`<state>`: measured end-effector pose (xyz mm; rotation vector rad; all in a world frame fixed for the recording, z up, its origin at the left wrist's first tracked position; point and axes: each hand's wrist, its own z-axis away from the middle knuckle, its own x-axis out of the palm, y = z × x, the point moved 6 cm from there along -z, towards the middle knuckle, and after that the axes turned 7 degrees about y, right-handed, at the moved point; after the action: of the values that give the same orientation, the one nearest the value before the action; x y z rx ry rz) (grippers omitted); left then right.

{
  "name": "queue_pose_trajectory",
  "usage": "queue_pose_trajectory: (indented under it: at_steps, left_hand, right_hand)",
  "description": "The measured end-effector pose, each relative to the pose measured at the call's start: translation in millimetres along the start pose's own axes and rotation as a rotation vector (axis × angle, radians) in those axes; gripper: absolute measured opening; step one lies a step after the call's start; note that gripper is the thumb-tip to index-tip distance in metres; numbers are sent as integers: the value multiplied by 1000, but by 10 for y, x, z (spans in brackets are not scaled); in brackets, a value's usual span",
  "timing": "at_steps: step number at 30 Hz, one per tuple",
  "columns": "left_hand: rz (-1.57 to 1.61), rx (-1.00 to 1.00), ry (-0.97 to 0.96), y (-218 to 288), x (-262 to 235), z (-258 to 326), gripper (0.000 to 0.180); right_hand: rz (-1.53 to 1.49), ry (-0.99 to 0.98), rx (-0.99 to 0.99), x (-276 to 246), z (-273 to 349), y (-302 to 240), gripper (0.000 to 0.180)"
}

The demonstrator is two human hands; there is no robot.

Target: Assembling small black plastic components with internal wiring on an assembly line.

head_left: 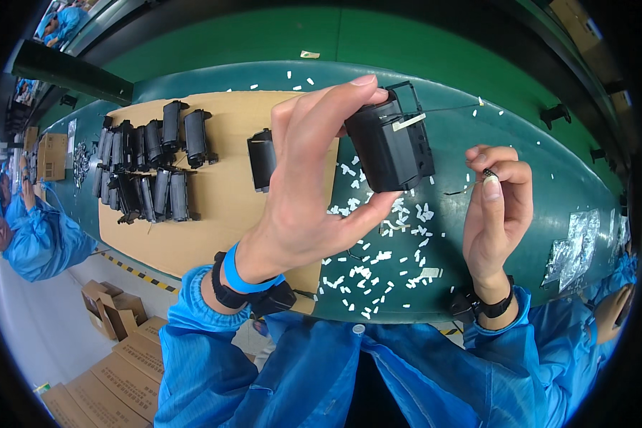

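Observation:
Raised over the bench, my left hand is closed round a black plastic housing, thumb below and fingers on top. A pale strip sticks to the housing's upper right side, and a thin dark wire runs out from it to the right. To the right of the housing and apart from it, my right hand pinches a small black ribbed piece between thumb and fingers. What kind of part this is cannot be made out. Another black housing lies partly hidden behind my left hand.
Several similar black housings stand in rows on a cardboard sheet at left. Small white scraps litter the green bench. Clear plastic bags lie at right. People in blue work at far left and far right.

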<state>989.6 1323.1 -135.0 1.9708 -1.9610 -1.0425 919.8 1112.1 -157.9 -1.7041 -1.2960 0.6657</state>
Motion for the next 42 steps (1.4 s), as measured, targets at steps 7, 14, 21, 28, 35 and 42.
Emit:
queue_pose_trajectory:
  at_steps: [7,14,21,28,35,42]
  left_hand:
    - [-2,13,-4,-3,-16,6,105]
    - [113,-109,26,-82,-37,38,100]
    - [995,-902,-38,-250,321,216,54]
    - [1266,-1061,52,-173,337,278,73]
    - [1250,-991,-36,-142,378,209,79]
    - [1175,-1019,-63,-63,409,221,78]
  right_hand:
    - [30,-21,6,41,8,3,9]
    - [30,12,-36,91,-24,31,8]
    - [105,75,-114,-159,45,-122,12]
    - [143,0,-347,10,-1,-222,11]
    - [297,-2,-411,-16,-18,-322,19]
    - [312,-48,-424,21,-10,-360,22]
